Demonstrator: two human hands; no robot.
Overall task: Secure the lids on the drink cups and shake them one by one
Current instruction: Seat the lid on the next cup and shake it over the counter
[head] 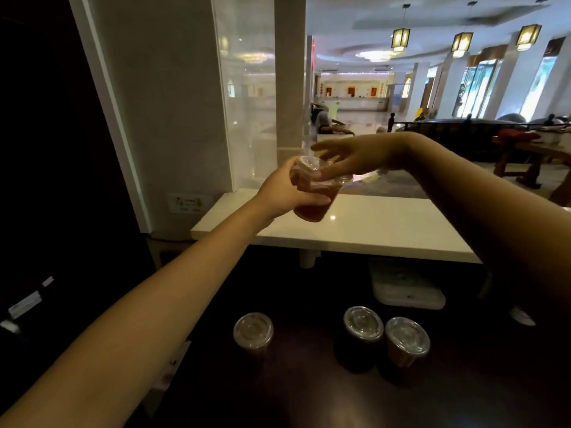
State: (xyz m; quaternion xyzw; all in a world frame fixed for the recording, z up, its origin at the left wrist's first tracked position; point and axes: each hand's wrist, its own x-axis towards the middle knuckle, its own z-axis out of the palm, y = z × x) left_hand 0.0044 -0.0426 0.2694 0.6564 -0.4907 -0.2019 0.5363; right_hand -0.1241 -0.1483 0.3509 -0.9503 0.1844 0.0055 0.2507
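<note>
The left hand (285,193) is gripping a tilted cup (315,196) of brown drink above the white tabletop (386,230), while the right hand (349,162), fingers spread, is pressing its clear lid (309,165).

My left hand (285,193) wraps the cup (312,208), hiding its near wall. My right hand (346,162) covers part of the lid (309,165), so I cannot tell whether it is seated. At six o'clock the dark counter (309,396) swallows the three lidded cups' (253,332) bodies. Both forearms are cut off by the frame edges.
</note>
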